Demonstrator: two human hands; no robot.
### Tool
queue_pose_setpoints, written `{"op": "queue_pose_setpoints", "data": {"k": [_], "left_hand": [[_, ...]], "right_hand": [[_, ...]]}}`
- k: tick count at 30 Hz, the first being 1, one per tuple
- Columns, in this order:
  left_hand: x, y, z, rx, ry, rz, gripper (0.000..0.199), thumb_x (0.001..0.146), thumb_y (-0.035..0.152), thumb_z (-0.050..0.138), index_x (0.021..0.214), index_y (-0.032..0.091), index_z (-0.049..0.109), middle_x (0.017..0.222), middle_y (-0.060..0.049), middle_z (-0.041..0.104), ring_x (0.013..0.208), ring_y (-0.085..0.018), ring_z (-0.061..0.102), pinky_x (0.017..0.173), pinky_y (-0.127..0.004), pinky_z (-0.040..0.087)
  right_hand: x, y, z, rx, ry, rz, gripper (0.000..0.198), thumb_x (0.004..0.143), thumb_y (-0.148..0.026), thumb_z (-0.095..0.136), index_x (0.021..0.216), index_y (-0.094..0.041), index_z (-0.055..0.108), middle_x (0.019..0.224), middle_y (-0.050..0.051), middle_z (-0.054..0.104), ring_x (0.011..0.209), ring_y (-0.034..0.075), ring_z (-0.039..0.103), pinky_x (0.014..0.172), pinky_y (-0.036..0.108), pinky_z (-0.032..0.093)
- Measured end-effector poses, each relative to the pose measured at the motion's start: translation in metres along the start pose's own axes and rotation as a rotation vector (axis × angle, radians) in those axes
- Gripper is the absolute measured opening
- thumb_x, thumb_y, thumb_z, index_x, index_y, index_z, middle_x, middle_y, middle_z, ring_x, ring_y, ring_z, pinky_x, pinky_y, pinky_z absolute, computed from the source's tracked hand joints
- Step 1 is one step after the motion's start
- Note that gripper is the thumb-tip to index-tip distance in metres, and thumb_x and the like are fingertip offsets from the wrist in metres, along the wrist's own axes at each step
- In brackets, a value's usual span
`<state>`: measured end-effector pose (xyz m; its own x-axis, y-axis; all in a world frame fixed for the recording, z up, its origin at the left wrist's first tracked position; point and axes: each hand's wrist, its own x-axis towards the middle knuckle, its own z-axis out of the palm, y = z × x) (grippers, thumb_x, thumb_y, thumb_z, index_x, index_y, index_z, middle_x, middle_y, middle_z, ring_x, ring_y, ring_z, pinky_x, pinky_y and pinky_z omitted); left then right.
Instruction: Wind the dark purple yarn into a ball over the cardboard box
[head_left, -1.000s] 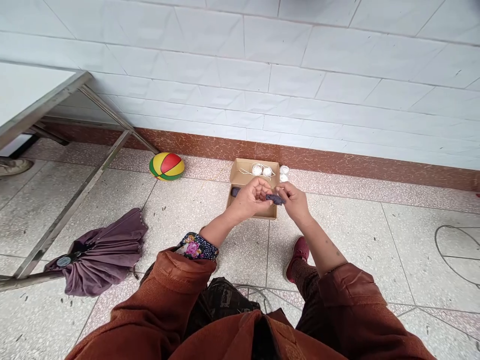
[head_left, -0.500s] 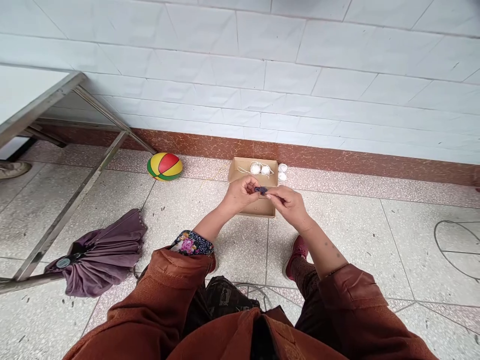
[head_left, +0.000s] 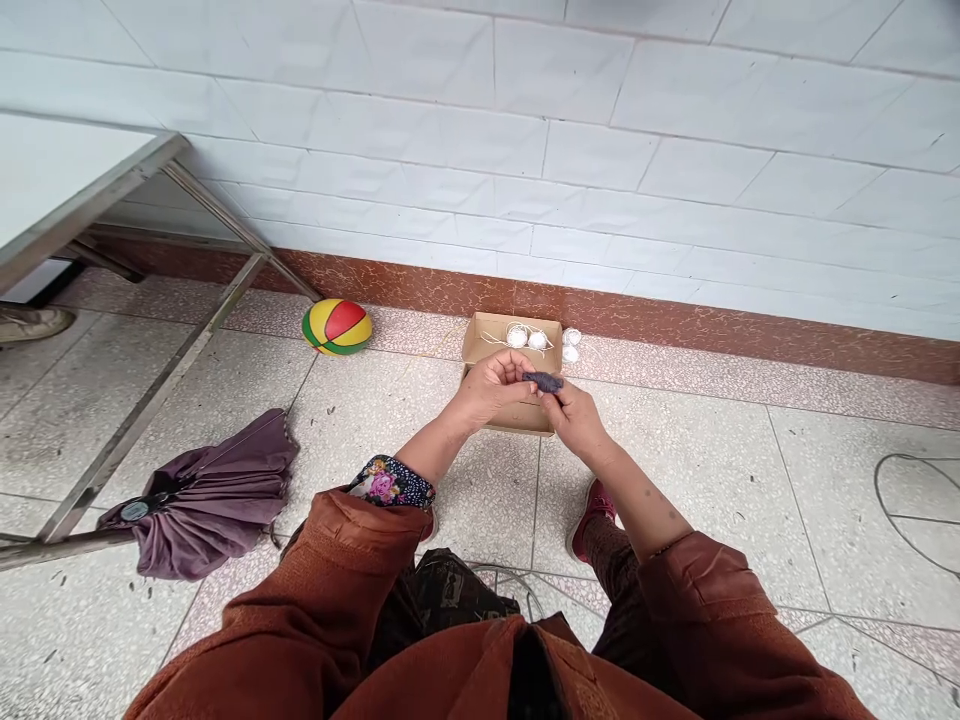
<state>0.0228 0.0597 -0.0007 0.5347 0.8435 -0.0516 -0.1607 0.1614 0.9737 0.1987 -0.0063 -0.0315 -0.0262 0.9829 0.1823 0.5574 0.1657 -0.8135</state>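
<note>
A small dark bundle of wound yarn (head_left: 543, 382) is held between my two hands, above an open cardboard box (head_left: 480, 345). My left hand (head_left: 495, 388) pinches its left end with thumb and fingers. On the other end, the fingers of my right hand (head_left: 576, 412) are closed. Inside the raised back part of the box lie two white yarn balls (head_left: 517, 335) with loose strands. Two more small white balls (head_left: 571, 345) sit on the floor against its right side. The front of the box is partly hidden by my hands.
A yellow, red and green ball (head_left: 337, 327) lies by the wall. To the left, a folded purple umbrella (head_left: 210, 495) rests beside a metal-framed table (head_left: 161, 160). A wire ring frame (head_left: 911, 510) is at the right. Another person's shoe (head_left: 34, 323) shows at far left.
The yarn bundle has turned and shows more of its length. My right hand has shifted its grip, drawing slightly down and in. The view has moved slightly.
</note>
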Motion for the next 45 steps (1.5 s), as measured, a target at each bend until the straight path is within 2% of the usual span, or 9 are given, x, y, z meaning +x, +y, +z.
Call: {"op": "queue_pose_setpoints", "data": {"k": [4, 9, 13, 21, 25, 30, 37, 42, 45], "left_hand": [[0.005, -0.001, -0.010, 0.084, 0.167, 0.056, 0.024, 0.071, 0.023, 0.077, 0.087, 0.019, 0.061, 0.076, 0.003, 0.061, 0.068, -0.009, 0.055, 0.067, -0.024, 0.045], [0.007, -0.005, -0.018, 0.330, 0.168, 0.097, 0.020, 0.067, 0.014, 0.072, 0.080, 0.019, 0.058, 0.071, 0.004, 0.060, 0.062, -0.008, 0.052, 0.062, -0.023, 0.040], [0.002, -0.010, -0.014, 0.461, 0.013, 0.047, 0.015, 0.066, 0.012, 0.070, 0.076, 0.019, 0.060, 0.066, 0.005, 0.058, 0.059, -0.008, 0.048, 0.058, -0.023, 0.035], [-0.007, 0.001, 0.008, 0.159, -0.273, -0.059, 0.025, 0.070, 0.022, 0.079, 0.086, 0.018, 0.061, 0.073, 0.004, 0.059, 0.063, -0.008, 0.051, 0.061, -0.023, 0.038], [-0.004, 0.007, 0.011, 0.053, -0.219, -0.043, 0.030, 0.070, 0.024, 0.082, 0.087, 0.019, 0.058, 0.076, 0.003, 0.062, 0.067, -0.008, 0.056, 0.067, -0.024, 0.044], [0.002, 0.004, 0.004, 0.067, -0.080, 0.002, 0.029, 0.070, 0.025, 0.081, 0.086, 0.019, 0.059, 0.077, 0.003, 0.062, 0.069, -0.009, 0.057, 0.069, -0.024, 0.046], [0.011, -0.008, -0.012, 0.332, 0.130, 0.059, 0.021, 0.069, 0.012, 0.072, 0.081, 0.018, 0.057, 0.072, 0.005, 0.057, 0.062, -0.008, 0.050, 0.062, -0.023, 0.040], [0.006, -0.013, -0.016, 0.639, 0.073, 0.092, 0.017, 0.068, 0.008, 0.069, 0.078, 0.018, 0.060, 0.068, 0.005, 0.056, 0.062, -0.009, 0.048, 0.059, -0.023, 0.034], [0.001, -0.013, -0.015, 0.590, -0.047, 0.064, 0.015, 0.069, 0.008, 0.068, 0.079, 0.018, 0.061, 0.069, 0.004, 0.058, 0.063, -0.009, 0.050, 0.060, -0.023, 0.035]], "right_hand": [[-0.004, -0.012, 0.007, -0.004, -0.118, -0.088, 0.024, 0.104, -0.035, 0.049, 0.098, -0.025, 0.070, 0.088, 0.004, 0.074, 0.079, 0.020, 0.068, 0.075, 0.031, 0.052], [-0.003, -0.023, -0.007, 0.114, -0.071, -0.197, 0.025, 0.102, -0.042, 0.058, 0.096, -0.025, 0.074, 0.091, 0.005, 0.076, 0.081, 0.020, 0.068, 0.076, 0.034, 0.054], [0.002, -0.021, -0.025, 0.139, 0.088, -0.138, 0.024, 0.098, -0.044, 0.064, 0.089, -0.026, 0.076, 0.084, 0.004, 0.075, 0.078, 0.021, 0.067, 0.075, 0.035, 0.054], [0.008, -0.004, -0.027, 0.112, 0.272, 0.055, 0.026, 0.096, -0.046, 0.063, 0.088, -0.023, 0.073, 0.080, 0.002, 0.070, 0.072, 0.019, 0.062, 0.074, 0.033, 0.051], [0.007, 0.006, -0.016, 0.100, 0.177, 0.093, 0.024, 0.096, -0.042, 0.061, 0.085, -0.023, 0.072, 0.071, -0.001, 0.064, 0.066, 0.017, 0.058, 0.069, 0.030, 0.047], [0.002, 0.011, 0.000, 0.084, 0.039, 0.069, 0.015, 0.092, -0.033, 0.065, 0.094, -0.024, 0.077, 0.090, 0.002, 0.076, 0.081, 0.020, 0.069, 0.074, 0.030, 0.051], [-0.001, -0.003, 0.003, 0.077, -0.128, -0.082, 0.020, 0.100, -0.032, 0.060, 0.089, -0.023, 0.075, 0.083, 0.002, 0.074, 0.074, 0.018, 0.067, 0.071, 0.029, 0.051], [0.004, -0.014, -0.009, 0.187, -0.063, -0.169, 0.021, 0.101, -0.038, 0.061, 0.097, -0.025, 0.077, 0.096, 0.004, 0.079, 0.089, 0.021, 0.073, 0.083, 0.033, 0.055], [0.009, -0.014, -0.015, 0.204, 0.050, -0.112, 0.026, 0.101, -0.044, 0.062, 0.092, -0.025, 0.077, 0.091, 0.004, 0.078, 0.085, 0.021, 0.071, 0.081, 0.034, 0.055]]}}
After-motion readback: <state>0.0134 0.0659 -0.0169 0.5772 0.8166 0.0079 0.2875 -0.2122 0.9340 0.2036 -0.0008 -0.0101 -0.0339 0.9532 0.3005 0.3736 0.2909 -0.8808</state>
